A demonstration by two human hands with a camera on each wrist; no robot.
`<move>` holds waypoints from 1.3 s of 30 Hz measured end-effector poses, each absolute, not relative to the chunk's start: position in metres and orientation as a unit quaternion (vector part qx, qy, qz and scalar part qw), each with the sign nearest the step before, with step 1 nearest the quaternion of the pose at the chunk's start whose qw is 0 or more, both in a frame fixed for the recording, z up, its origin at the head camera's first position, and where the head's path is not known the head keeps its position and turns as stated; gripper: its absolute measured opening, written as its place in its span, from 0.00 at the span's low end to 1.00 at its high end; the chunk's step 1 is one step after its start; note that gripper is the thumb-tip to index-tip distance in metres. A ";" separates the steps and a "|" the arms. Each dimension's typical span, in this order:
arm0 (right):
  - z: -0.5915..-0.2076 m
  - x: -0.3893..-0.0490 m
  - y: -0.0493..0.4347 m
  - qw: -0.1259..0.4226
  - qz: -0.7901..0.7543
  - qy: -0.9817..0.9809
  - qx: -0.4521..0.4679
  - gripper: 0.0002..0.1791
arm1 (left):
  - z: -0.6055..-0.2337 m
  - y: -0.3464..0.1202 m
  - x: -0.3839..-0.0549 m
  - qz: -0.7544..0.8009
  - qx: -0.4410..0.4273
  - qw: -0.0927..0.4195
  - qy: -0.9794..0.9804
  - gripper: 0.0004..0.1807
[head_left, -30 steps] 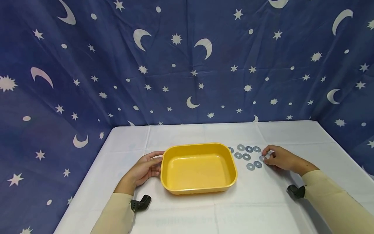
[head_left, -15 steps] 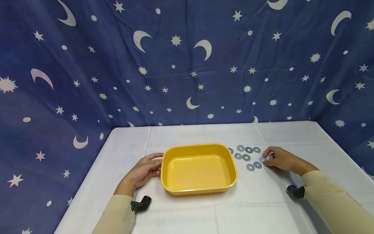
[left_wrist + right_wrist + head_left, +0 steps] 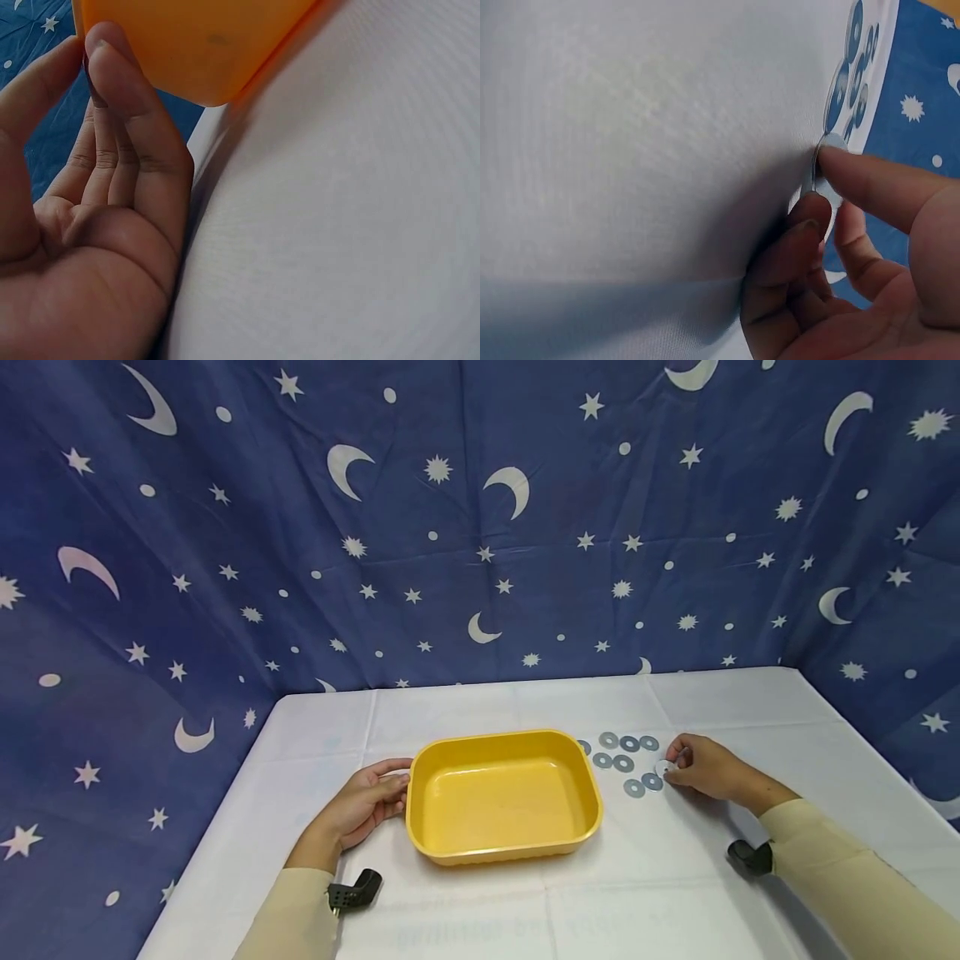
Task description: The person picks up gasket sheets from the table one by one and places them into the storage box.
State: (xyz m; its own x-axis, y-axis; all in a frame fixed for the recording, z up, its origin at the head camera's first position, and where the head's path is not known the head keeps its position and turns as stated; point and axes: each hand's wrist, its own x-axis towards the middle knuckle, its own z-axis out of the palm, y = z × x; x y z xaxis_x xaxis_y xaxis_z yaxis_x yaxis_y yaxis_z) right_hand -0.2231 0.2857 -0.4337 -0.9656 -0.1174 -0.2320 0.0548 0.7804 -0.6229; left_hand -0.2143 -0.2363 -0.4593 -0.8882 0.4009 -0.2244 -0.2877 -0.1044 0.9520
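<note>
A yellow plastic tray (image 3: 504, 797) rests on the white-covered table. My left hand (image 3: 367, 802) holds its left end; in the left wrist view the thumb and fingers (image 3: 124, 82) meet at the rim and outer wall. To the right of the tray lie several flat grey metal washers (image 3: 623, 763), spread in a loose group. At the right edge of that group, my right hand (image 3: 708, 768) pinches one washer (image 3: 663, 768) between thumb and forefinger. In the right wrist view this washer (image 3: 832, 196) stands tilted on edge, partly covered by the fingertips, close to the neighbouring washers.
The white tablecloth (image 3: 472, 902) runs flat around the tray, with light fold lines. Behind and beside the table hangs a blue curtain (image 3: 450, 568) printed with moons and stars. A black wrist device (image 3: 356, 891) sits at the left sleeve, another (image 3: 750, 857) at the right.
The right thumb and forefinger have tilted the washer up from the table, its face now brighter. The whole scene has shifted slightly left with the head; the left hand stays on the tray.
</note>
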 end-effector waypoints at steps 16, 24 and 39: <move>-0.430 -0.219 0.286 0.125 -0.337 0.933 -0.013 0.11 | -0.461 -0.235 -0.215 0.752 0.029 0.237 0.615 0.28; -0.417 -0.213 0.280 0.108 -0.362 0.925 -0.032 0.11 | -0.459 -0.235 -0.216 0.748 0.030 0.236 0.620 0.30; -0.389 -0.199 0.246 0.098 -0.391 0.910 -0.091 0.10 | -0.456 -0.235 -0.215 0.745 0.030 0.241 0.621 0.32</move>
State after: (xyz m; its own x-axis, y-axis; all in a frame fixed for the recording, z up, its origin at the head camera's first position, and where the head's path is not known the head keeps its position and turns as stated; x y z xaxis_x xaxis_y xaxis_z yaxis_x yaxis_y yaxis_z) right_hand -0.1989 0.2459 -0.3885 -0.9642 -0.2429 -0.1065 -0.0898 0.6768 -0.7307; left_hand -0.2148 -0.2351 -0.4556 -0.8817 0.3969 -0.2552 -0.3227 -0.1128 0.9397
